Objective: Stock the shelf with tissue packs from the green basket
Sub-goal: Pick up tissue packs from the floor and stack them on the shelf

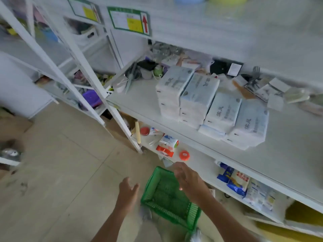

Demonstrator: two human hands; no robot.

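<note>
Left hand (128, 191) hangs just left of the green basket (167, 196), fingers spread, holding nothing. The basket sits low at near centre on the floor; its mesh bottom shows through and no packs are visible inside, so it looks emptied. Right hand (187, 177) is over the basket's right rim and motion-blurred; the fingers look loose with nothing in them, though the blur makes that uncertain. Tissue packs (209, 103) are stacked on the middle shelf (288, 154), up and to the right, in a run of touching stacks stepping toward the near edge.

Risks, as I judge them:
- The rightmost stack sits close to the shelf lip, so a bump from an arm coming up could tip it off.
- The stacks look uneven and are leaning on each other, so pushing one shifts the row.
- Lifting the basket one-handed by its rim may tilt it.
</note>
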